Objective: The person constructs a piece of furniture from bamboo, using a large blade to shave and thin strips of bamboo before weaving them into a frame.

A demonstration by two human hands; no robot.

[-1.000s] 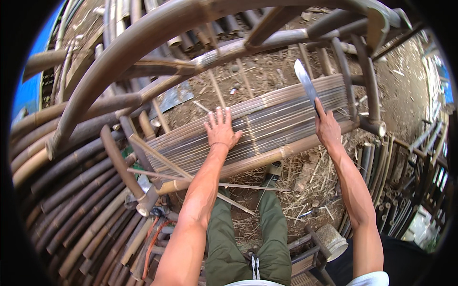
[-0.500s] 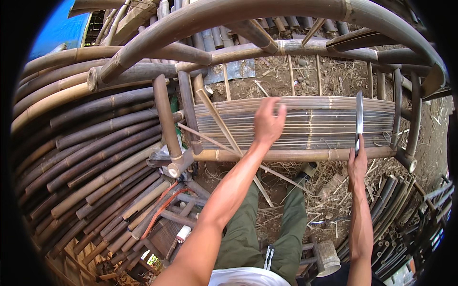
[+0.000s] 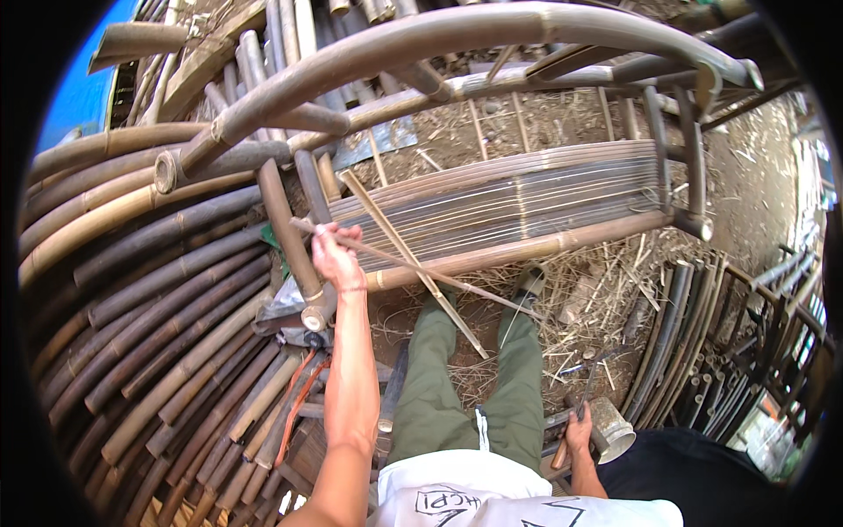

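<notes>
My left hand [image 3: 337,256] is closed around a thin bamboo strip [image 3: 479,289] near its left end. The strip slants down to the right, over the front rail of a bamboo bench [image 3: 562,239] and above my legs. A wider split bamboo strip [image 3: 392,230] leans across the bench seat and crosses the held one. Low at the right, beside a pale bucket, my right hand [image 3: 578,434] grips a long knife [image 3: 589,385]. Its blade points away from me, and it looks dark and narrow from this angle. Fingers partly hide the handle.
Stacked bamboo poles [image 3: 189,290] fill the left side. A curved bamboo backrest [image 3: 386,54] arches across the far side of the bench. Shavings [image 3: 597,303] litter the ground. The pale bucket [image 3: 612,430] and upright bamboo lengths [image 3: 667,325] stand at the right.
My left hand has moved left and nearer from above the seat and taken hold of the thin strip. My right hand has drawn the knife back from the bench, down beside the bucket.
</notes>
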